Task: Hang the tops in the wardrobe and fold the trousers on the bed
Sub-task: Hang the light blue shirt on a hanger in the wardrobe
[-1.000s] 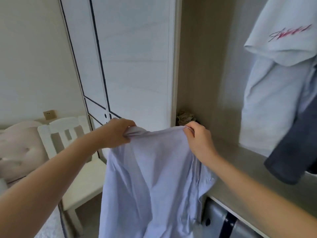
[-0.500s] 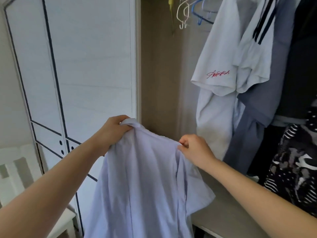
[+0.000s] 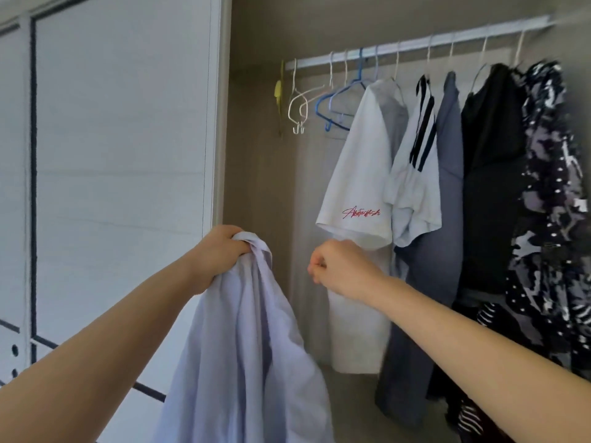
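Facing the open wardrobe [image 3: 256, 155], left hand [image 3: 220, 254] gripping the pale blue shirt [image 3: 243, 346] by its bunched collar, length hanging straight down, right hand [image 3: 342, 266] curled on nothing just beside, nearer the empty hangers [image 3: 323, 100] up beyond on the rail [image 3: 415, 46].

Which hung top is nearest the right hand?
The white T-shirt with red script, leftmost hung garment; the others hang farther from the right hand.

A home, likely a bedroom: an open built-in wardrobe [image 3: 256, 155] with a white rail [image 3: 415, 43] carrying bare white and blue hangers [image 3: 332, 100] and everyday tops [image 3: 451, 174], among them a white T-shirt [image 3: 358, 174]. A white panelled door [image 3: 121, 155] stands at left.
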### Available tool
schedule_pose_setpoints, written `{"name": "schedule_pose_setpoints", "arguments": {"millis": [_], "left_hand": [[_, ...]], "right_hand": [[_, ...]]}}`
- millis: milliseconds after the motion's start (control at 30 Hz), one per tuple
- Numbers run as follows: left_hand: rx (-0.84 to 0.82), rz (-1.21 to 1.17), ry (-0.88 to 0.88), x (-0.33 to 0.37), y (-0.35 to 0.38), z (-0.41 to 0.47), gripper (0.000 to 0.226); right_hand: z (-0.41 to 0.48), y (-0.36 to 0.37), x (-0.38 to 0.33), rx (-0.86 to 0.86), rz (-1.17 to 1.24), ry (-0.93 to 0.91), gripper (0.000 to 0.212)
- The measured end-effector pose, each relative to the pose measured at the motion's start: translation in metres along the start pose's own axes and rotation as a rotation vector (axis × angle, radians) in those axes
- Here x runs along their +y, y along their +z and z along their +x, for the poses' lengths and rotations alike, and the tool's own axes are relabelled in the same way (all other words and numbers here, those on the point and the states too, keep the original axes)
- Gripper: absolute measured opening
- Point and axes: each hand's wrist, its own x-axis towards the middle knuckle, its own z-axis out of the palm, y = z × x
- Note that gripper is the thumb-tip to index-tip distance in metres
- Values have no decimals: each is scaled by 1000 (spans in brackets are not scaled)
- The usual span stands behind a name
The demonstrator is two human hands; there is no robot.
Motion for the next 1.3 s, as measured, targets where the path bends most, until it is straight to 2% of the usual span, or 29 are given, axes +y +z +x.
{"name": "schedule_pose_setpoints", "arguments": {"millis": [167, 300, 367, 533, 633, 667, 733, 867, 1067, 1133, 1300], "left_hand": [[17, 26, 40, 5, 6, 28, 21], [55, 75, 105, 8, 9, 53, 22], [81, 99, 128, 9, 8, 65, 23], [142, 148, 180, 15, -1, 98, 24], [173, 168, 212, 19, -6, 118, 24], [184, 174, 225, 20, -6, 124, 24], [198, 189, 254, 20, -5, 135, 23], [206, 236, 312, 15, -3, 152, 21], [119, 279, 364, 5, -4, 172, 15], [104, 278, 377, 5, -1, 177, 14], [77, 282, 403, 7, 6, 184, 12]], "right_hand": [[52, -61, -15, 208, -128, -31, 18], [90, -100, -27, 295, -206, -45, 39], [111, -114, -30, 324, -220, -52, 43], [166, -136, -25, 384, -266, -12, 41], [195, -141, -18, 444, -278, 9, 19], [206, -141, -14, 462, -281, 17, 18], [223, -140, -8, 489, -305, 41, 32], [260, -144, 12, 581, -276, 83, 36], [285, -158, 31, 610, -242, 282, 51], [292, -162, 37, 574, -278, 326, 50], [300, -165, 37, 488, -253, 441, 67]]}}
